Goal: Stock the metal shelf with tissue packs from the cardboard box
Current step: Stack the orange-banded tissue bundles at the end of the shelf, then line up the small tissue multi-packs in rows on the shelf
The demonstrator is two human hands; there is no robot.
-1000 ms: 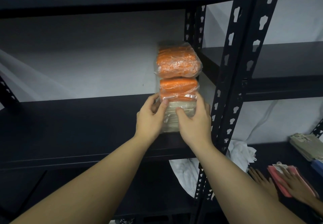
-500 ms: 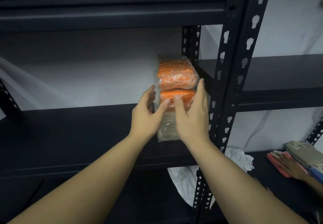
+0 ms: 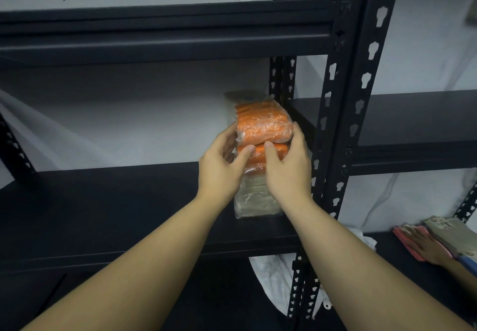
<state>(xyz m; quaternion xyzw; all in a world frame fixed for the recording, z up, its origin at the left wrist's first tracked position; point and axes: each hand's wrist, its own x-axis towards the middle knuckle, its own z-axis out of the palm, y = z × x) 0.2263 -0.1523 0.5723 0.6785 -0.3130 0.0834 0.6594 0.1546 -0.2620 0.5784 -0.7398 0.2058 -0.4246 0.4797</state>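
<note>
Both the left hand point(image 3: 220, 165) and right hand point(image 3: 289, 168) clasp the stack of tissue packs point(image 3: 260, 150) from either side, fingers curled around it, at the metal shelf's point(image 3: 116, 209) right edge.

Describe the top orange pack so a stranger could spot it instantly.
Find the black metal shelf, then the stack by its right upright. The top orange pack crowns it, between the left hand and right hand; unlike the pale pack below, it's bright orange.

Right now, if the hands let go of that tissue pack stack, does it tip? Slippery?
Tall, narrow tissue pack stack on the metal shelf: probably tippy sideways. Glossy, crinkled wrap suggests it's slick and soft. Left hand and right hand grip its sides, likely steadying it.
</note>
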